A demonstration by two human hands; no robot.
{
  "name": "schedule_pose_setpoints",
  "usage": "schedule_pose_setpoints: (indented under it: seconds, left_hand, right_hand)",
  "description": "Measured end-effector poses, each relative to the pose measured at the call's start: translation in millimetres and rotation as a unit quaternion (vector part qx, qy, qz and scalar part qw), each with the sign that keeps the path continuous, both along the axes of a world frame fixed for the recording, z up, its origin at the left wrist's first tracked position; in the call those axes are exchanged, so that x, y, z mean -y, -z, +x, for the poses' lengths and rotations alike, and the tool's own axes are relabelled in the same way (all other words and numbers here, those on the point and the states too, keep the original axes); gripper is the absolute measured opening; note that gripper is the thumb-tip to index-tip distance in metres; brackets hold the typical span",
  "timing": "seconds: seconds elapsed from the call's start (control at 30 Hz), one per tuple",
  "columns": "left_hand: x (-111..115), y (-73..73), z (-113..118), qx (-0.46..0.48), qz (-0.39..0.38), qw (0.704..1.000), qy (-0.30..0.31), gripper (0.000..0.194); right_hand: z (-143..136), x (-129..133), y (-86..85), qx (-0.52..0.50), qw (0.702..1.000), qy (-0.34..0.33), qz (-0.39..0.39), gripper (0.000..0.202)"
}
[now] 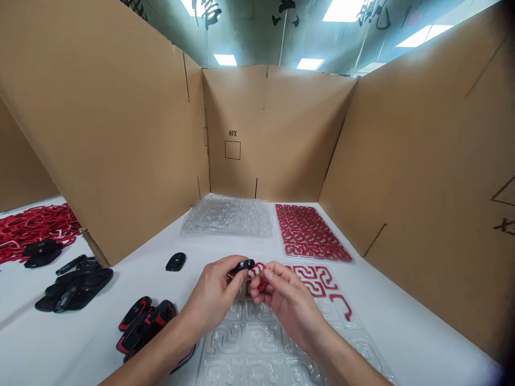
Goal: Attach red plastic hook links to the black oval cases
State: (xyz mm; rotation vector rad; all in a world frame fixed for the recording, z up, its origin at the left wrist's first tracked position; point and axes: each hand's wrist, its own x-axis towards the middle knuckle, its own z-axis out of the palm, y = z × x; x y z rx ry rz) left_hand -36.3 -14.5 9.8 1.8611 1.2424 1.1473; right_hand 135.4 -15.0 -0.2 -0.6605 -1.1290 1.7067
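White smooth worktop point(434, 346) across lower frame. Tan flat cardboard panels point(281, 145) at left, centre and right. Black printed "HFX" lettering point(233, 133) above a black outlined square point(233, 150), left of centre. Top edge: greenish glass point(257, 35), black brushed characters point(207, 12), bright white rectangular ceiling lights point(346, 9).

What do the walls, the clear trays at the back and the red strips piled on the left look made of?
Walls: matte brown cardboard, judging by creases and printed lines. Clear trays: likely glossy plastic, being see-through with bright glints. Red strips: smooth, with pale highlights; perhaps plastic or rubber, can't tell which.
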Motion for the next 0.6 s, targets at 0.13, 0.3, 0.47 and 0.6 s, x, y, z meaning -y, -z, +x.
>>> schedule_pose_setpoints:
  seconds: [0.13,0.3,0.47,0.6]
  left_hand:
    - [1,-1.0,-1,-0.022,-0.012,1.000,0.014,0.024]
    - [-5,-1.5,-12,-0.013,-0.083,0.995,0.045,0.023]
    - [-6,-0.2,-16,-0.018,-0.093,0.994,0.051,0.022]
    - [-6,2.4,-12,0.025,-0.111,0.991,0.065,0.026]
  right_hand:
    - [2,0,2.7,0.132,0.985,0.024,0.112,0.042]
    - [7,8,-4.5,0.410,0.833,0.086,0.361,0.035]
    - [12,8,-3.4,0.502,0.759,0.087,0.406,0.024]
    - [12,5,-0.8,0.489,0.764,0.086,0.412,0.017]
